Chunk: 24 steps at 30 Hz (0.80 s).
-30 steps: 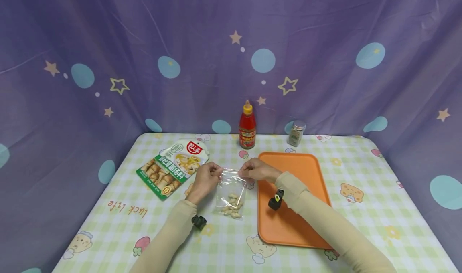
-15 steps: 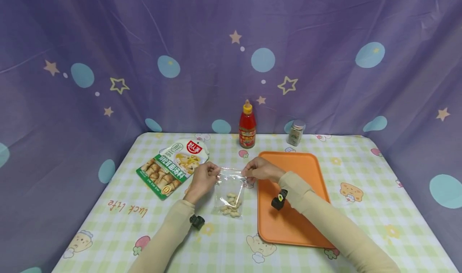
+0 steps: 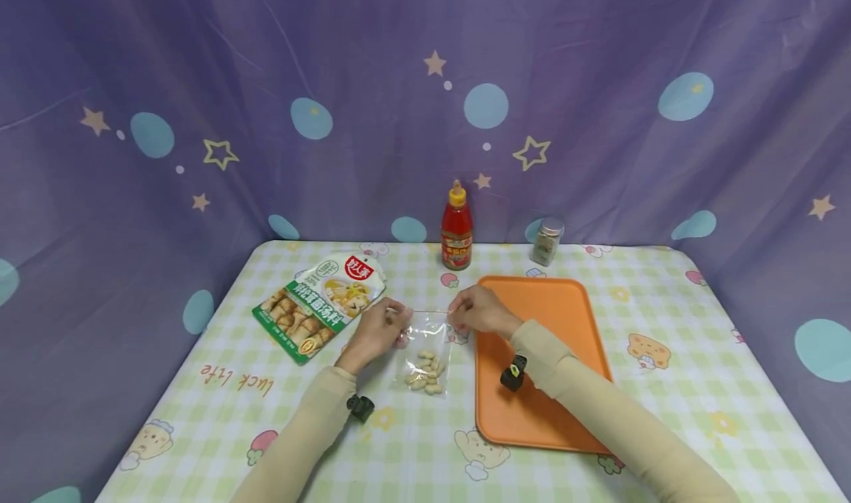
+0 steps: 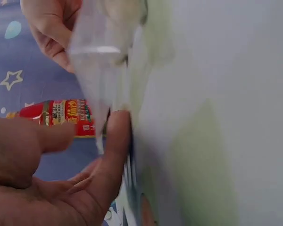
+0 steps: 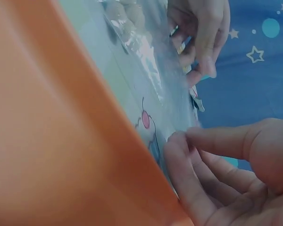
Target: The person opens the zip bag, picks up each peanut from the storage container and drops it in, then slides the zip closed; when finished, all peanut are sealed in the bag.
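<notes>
A clear zip bag with several unshelled peanuts inside lies between my two hands. At its top right corner, my right hand pinches the bag between thumb and index finger, clearly seen in the right wrist view. My left hand is at the top left corner. In the left wrist view its index finger touches the bag, while the thumb stands apart from it. The peanuts rest in the bag's lower part, nearest my body.
An orange tray lies right of the bag, under my right forearm. A green and white soup-mix packet lies at the left. Behind stand a red sauce bottle and a small seasoning jar. A purple curtain backs the checked table.
My left thumb and index finger have parted at the bag's left corner. My right hand keeps its pinch, slightly farther right than a second ago. The bag now lies flatter.
</notes>
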{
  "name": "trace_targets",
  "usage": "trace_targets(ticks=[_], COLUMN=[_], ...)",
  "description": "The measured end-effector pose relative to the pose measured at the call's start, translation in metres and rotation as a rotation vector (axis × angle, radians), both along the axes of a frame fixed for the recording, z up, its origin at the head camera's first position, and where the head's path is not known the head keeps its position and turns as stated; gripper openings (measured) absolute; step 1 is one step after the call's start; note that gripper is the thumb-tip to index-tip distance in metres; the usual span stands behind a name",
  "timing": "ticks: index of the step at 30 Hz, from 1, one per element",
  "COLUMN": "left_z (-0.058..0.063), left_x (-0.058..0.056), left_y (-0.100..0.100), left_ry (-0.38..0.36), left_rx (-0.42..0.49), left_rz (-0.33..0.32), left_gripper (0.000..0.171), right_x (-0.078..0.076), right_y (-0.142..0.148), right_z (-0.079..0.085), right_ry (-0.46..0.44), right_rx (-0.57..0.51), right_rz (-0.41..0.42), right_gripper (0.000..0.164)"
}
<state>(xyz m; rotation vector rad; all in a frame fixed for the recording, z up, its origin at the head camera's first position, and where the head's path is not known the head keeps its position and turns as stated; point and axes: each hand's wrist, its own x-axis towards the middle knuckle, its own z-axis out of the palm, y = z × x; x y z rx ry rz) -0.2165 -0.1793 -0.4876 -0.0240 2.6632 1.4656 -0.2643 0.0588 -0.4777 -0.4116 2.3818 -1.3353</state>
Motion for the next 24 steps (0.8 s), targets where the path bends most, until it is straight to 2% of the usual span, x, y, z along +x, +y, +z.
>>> trace_targets(ticks=[3,7,15,21,24], left_z=[0.002,0.005,0.006,0.007,0.008], left_x=[0.003,0.003,0.001,0.003,0.007], left_y=[0.0,0.0,-0.002,-0.005,-0.006], left_ry=[-0.022,0.006,0.041,0.066,0.107], left_rx=[-0.036,-0.132,-0.168,-0.198,-0.225], left_rz=[-0.035,-0.063,-0.063,-0.074,-0.112], left_gripper=[0.045,0.057,0.047,0.043,0.04], right_x=[-0.002,-0.005,-0.007,-0.002,0.005], right_y=[0.0,0.002,0.009,0.02,0.028], right_z=[0.002,0.004,0.002,0.008,0.011], right_ry=[0.068,0.103,0.123,0.231,0.295], right_rx=[0.043,0.07,0.057,0.062,0.07], right_rz=[-0.009,-0.015,-0.027,-0.001,0.025], right_gripper=[0.007,0.009,0.015,0.022,0.022])
